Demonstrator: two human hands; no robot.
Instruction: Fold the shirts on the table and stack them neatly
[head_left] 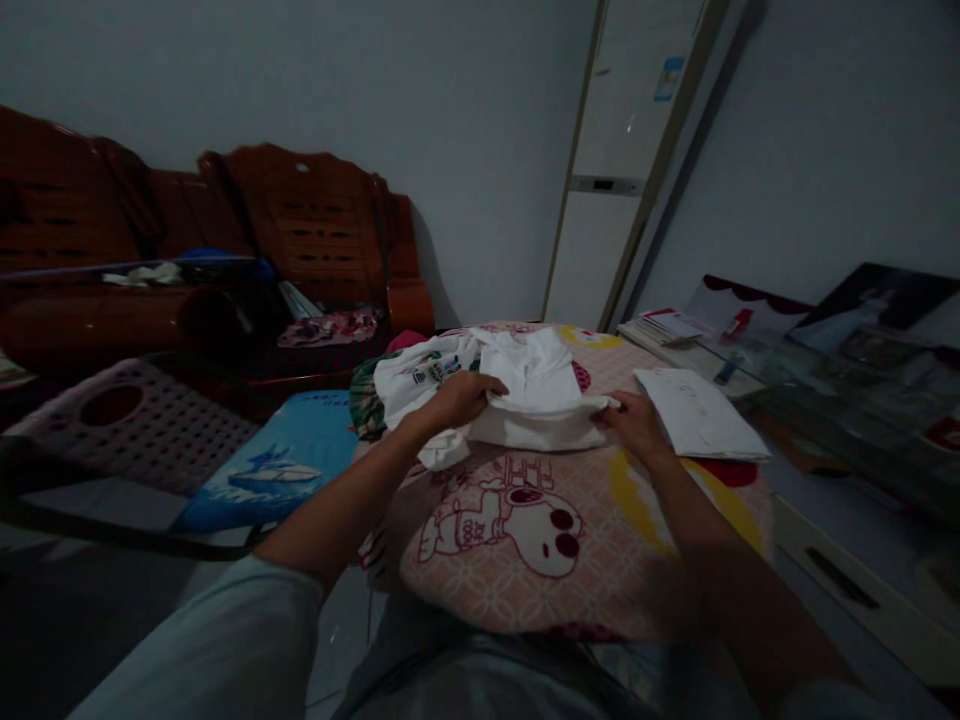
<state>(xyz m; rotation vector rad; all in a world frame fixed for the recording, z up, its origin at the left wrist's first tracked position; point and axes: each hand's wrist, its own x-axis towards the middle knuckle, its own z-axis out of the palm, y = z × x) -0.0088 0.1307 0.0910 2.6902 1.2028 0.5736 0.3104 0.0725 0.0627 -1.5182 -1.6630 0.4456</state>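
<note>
A white garment [536, 425] stretches between my two hands over the table, its near edge lifted. My left hand [469, 397] is closed on the left end of that edge. At the right end, my right hand [628, 418] pinches the same cloth. Left of it lies a white shirt [420, 378] with dark printing, and a green patterned cloth [366, 400] shows at its side. A folded white garment [701, 413] lies flat to the right of my right hand. Under everything is a pink cover [480, 580] with a cartoon dog print.
A chair with a blue cushion [277, 455] stands at the left, before a wooden sofa [300, 220] bearing cloths. On the right is a glass-topped cabinet [840, 400] with papers and a framed picture. A tall white air conditioner [604, 240] stands behind.
</note>
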